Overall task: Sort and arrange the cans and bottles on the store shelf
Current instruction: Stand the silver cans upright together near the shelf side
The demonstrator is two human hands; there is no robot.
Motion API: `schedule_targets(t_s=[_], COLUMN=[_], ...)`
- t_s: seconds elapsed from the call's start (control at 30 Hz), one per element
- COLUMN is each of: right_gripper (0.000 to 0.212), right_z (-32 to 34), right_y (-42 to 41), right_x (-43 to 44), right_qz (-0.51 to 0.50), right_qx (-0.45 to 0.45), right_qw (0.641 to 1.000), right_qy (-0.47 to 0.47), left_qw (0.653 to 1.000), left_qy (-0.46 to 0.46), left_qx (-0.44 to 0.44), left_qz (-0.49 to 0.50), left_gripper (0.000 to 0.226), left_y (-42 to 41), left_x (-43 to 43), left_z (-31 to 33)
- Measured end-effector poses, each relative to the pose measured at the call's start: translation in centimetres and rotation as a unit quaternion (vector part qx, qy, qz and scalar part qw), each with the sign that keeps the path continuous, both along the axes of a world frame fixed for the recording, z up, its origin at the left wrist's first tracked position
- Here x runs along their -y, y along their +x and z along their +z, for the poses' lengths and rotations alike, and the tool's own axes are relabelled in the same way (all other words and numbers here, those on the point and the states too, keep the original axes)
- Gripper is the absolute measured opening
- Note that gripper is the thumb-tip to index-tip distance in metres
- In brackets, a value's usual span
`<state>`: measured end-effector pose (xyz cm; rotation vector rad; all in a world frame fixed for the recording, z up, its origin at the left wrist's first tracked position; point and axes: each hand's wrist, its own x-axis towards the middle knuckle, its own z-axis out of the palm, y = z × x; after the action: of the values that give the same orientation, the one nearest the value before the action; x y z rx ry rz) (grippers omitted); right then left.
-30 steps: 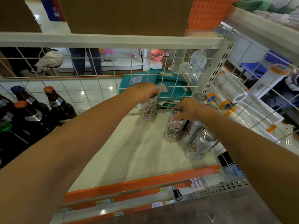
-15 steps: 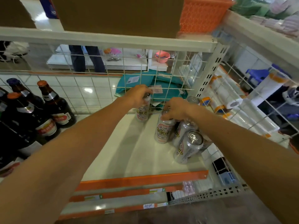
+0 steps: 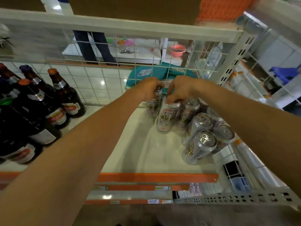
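Several silver beer cans stand on the white shelf (image 3: pixel 143 152) at its right side. My left hand (image 3: pixel 149 89) grips the top of the rear can (image 3: pixel 153 107) by the back wire grid. Right beside it, my right hand (image 3: pixel 179 88) holds the top of a second can (image 3: pixel 167 119). The two held cans stand close together, almost touching. A cluster of more cans (image 3: pixel 201 145) fills the right corner. Dark glass beer bottles (image 3: pixel 65 95) with orange caps stand in a group on the left of the shelf.
A white wire grid (image 3: pixel 101 82) closes the shelf's back and right side. An orange price rail (image 3: pixel 156 177) runs along the front edge. The upper shelf beam (image 3: pixel 123 25) hangs overhead. Behind the grid are a person's legs (image 3: pixel 92 48) and a teal bag (image 3: pixel 146 72).
My left hand and its can have come right, close to the can in my right hand. The camera moved, so more bottles and cans show.
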<state>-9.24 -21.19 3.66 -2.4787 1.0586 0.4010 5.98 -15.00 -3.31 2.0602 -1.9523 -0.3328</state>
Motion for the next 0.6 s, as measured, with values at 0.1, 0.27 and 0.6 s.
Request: schedule_targets(t_s=[0.1, 0.27, 0.6], right_gripper=[0.039, 0.045, 0.058], right_z=[0.7, 0.3, -1.4], right_y=[0.8, 1.6, 2.8], right_x=[0.2, 0.8, 1.0], right_qz=[-0.008, 0.008, 0.035], right_qx=[0.009, -0.018, -0.019], right_qw=[1.0, 0.998, 0.999], right_qy=[-0.005, -0.054, -0.029], left_qw=[1.0, 1.0, 1.0], left_qy=[0.003, 0.001, 0.003], left_qx=[0.013, 0.012, -0.009], left_qz=[-0.011, -0.027, -0.007], left_gripper=[0.032, 0.038, 0.044], left_y=[0.5, 2.0, 2.6], left_x=[-0.2, -0.6, -1.4], left_z=[0.1, 0.0, -0.2])
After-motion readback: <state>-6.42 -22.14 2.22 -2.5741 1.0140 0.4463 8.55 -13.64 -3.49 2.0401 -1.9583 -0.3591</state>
